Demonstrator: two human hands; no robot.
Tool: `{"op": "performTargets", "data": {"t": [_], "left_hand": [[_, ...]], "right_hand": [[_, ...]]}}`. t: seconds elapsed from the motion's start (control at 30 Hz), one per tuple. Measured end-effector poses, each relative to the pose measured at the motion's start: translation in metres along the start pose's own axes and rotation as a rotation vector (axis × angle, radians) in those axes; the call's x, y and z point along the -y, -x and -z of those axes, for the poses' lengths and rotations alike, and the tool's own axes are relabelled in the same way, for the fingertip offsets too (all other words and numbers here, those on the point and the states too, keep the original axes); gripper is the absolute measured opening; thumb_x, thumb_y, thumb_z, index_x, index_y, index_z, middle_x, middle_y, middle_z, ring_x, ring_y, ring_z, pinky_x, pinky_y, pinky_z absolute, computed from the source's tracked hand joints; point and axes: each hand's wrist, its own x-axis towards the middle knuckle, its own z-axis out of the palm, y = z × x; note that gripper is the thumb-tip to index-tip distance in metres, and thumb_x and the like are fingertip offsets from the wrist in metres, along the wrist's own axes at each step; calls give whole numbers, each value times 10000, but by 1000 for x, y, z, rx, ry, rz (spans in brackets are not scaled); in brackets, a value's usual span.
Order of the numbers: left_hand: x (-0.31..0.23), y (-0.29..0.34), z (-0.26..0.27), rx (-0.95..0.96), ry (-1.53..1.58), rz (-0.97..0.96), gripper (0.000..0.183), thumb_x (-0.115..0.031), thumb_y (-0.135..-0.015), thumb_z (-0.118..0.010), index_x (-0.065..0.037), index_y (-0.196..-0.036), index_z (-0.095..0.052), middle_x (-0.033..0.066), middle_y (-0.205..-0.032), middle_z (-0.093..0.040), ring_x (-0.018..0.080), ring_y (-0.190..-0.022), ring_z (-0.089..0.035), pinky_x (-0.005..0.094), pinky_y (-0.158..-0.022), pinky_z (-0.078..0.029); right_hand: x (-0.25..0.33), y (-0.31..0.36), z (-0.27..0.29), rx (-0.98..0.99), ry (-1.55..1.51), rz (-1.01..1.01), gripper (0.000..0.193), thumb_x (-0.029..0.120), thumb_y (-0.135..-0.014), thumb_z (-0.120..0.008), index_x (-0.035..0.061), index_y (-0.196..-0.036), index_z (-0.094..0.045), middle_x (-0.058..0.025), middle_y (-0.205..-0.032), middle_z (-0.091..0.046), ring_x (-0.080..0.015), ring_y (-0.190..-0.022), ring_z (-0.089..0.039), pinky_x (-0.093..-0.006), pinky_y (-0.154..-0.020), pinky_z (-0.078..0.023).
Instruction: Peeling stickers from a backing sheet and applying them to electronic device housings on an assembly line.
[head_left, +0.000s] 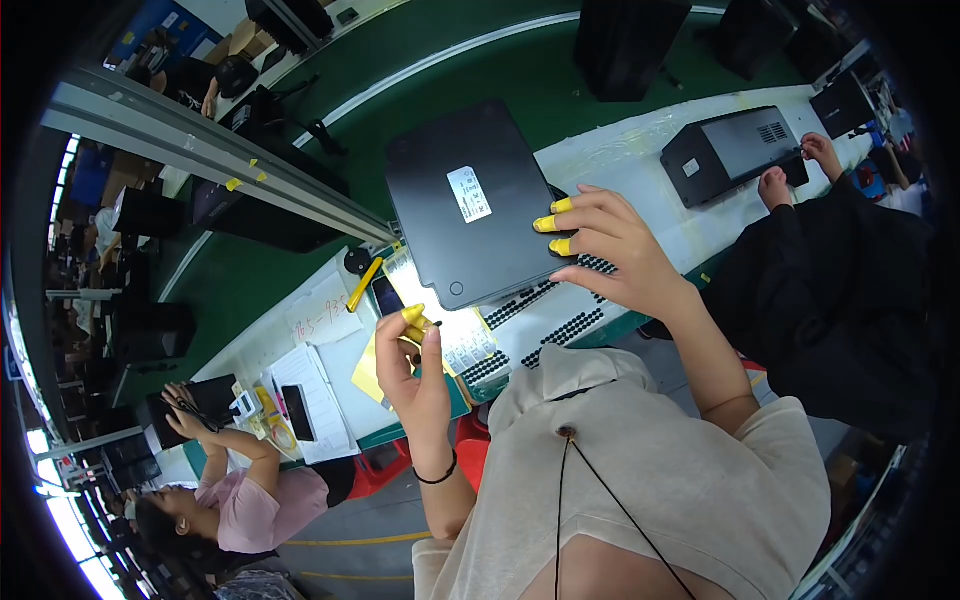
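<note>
1. Black box [435, 240]: located just beyond the left grip and directly left of the right grip. Its flat face, turned toward the camera, carries a white label [468, 194] and a round mark [456, 288] at the corner nearest the left grip.
2. Right grip [618, 250]: partly open, fingers extended, yellow coverings on three fingertips. The fingers touch the box's right edge; the thumb lies by its near corner. Whether this grip bears the box's weight cannot be told.
3. Left grip [408, 365]: nearly closed, thumb and yellow-covered fingertips pinching a small black pad [437, 324]. It is just below the box.
4. Rows of black dots [572, 332]: between the two grips, on the near side of the box.
5. Yellow tool [365, 285] and dark phone [386, 298]: near the left grip, on its far side. A black roll [357, 260] lies just past the tool.
6. Papers [325, 385] and a second phone [297, 412]: left of the left grip, on the white worktop [625, 150].
7. Second black box [725, 155]: right of and beyond the right grip, beside a co-worker's hands [775, 187].
8. Person in pink [255, 510]: well left of the left grip.
</note>
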Motion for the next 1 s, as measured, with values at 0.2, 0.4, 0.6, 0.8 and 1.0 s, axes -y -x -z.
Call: {"op": "performTargets", "data": {"t": [0.2, 0.4, 0.6, 0.8, 1.0], "left_hand": [[-22, -28, -9, 82, -406, -305, 242, 43, -829, -599, 10, -1063, -549, 121, -925, -549, 234, -774, -499, 321, -677, -402], [-30, -41, -21, 163, -589, -438, 252, 61, -779, -587, -4, -1022, -607, 111, -906, -585, 277, -798, -519, 369, -712, -420], [-25, -45, -19, 185, -657, -596, 270, 68, -721, -596, -35, -968, -633, 58, -893, -610, 236, -768, -519, 336, -667, -399], [-19, -33, -15, 220, -724, -678, 256, 112, -709, -600, -15, -930, -627, 90, -864, -626, 248, -775, -535, 340, -690, -413], [-5, -35, -11, -82, -625, -678, 199, 115, -798, -610, 25, -975, -625, 144, -1003, -576, 256, -889, -589, 321, -762, -479]], "right_hand": [[-1, 5, -7, -72, -67, -57, 269, 132, -688, -806, 33, -871, -636, -74, -1142, -643, -296, -1142, -534, -469, -1033, -403], [-2, 6, -9, -83, -79, -70, 272, 130, -683, -809, 33, -869, -636, -78, -1139, -643, -300, -1141, -532, -449, -1018, -414], [-4, 7, -12, -101, -111, -70, 273, 135, -679, -812, 34, -858, -633, -82, -1137, -642, -303, -1131, -533, -446, -1008, -419], [-8, 8, -14, -103, -128, -76, 297, 144, -656, -827, 38, -857, -634, -85, -1135, -641, -297, -1123, -533, -435, -1000, -426], [-11, 9, -17, -111, -149, -79, 300, 147, -659, -829, 47, -873, -645, -78, -1137, -643, -288, -1129, -524, -399, -952, -442]]}}
